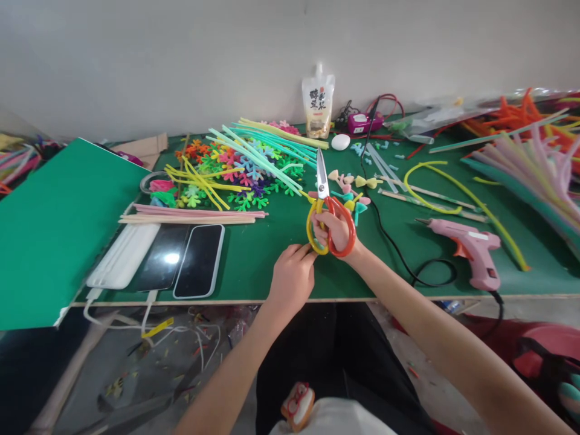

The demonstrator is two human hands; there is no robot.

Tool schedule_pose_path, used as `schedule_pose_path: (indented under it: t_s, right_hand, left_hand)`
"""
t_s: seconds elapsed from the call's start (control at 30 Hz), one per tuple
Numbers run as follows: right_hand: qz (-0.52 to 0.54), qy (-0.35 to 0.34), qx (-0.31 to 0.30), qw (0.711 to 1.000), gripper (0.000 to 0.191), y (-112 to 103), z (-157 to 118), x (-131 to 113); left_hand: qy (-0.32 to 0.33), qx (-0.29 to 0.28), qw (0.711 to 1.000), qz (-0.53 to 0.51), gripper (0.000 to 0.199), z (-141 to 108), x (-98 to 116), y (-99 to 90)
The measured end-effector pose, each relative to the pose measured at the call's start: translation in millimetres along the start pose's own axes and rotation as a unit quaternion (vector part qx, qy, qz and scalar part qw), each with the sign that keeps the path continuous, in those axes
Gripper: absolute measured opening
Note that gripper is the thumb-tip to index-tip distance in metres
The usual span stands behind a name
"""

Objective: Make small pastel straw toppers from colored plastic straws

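Note:
My right hand (334, 227) grips a pair of scissors (322, 175) with one yellow and one red handle loop. Their blades look closed and point away from me, above the green table. Close beside it, my left hand (292, 273) has its fingers pressed together just below the yellow loop; whatever they may hold is hidden. Past the scissors on the right lie small fuzzy cut pieces in pink, teal and yellow, among them a yellow bow shape (368, 182). Mint-green pipe cleaners (260, 158) rest on a pile of colourful snowflake-shaped pieces (247, 175) to the left.
A pink glue gun (471, 244) lies at right, near a bent yellow pipe cleaner (492, 223) and a black cable (385, 232). Two phones, one a white-edged phone (199, 261), and a white power bank (121, 257) sit left. A drink pouch (318, 106) stands at the wall.

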State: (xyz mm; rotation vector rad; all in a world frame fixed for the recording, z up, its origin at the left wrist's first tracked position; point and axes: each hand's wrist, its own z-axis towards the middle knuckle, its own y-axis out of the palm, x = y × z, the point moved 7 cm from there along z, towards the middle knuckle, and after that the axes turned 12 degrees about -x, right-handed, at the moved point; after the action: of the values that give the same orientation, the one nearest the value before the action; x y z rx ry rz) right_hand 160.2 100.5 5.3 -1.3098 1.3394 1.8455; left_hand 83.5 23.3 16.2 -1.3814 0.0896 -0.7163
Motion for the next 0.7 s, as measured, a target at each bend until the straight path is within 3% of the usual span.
schedule_pose_path:
  t_s: [0.47, 0.7]
  right_hand:
    - [-0.047, -0.001, 0.034, 0.998, 0.049, -4.9, -1.8, -0.1]
    - [-0.031, 0.006, 0.042, 0.999, 0.049, -8.0, -0.8, 1.2]
  left_hand:
    - [-0.026, -0.001, 1.0, 0.009, 0.026, 0.4, -1.0, -1.4]
    - [-0.001, 0.004, 1.0, 0.028, 0.032, -0.1, 2.2, -0.2]
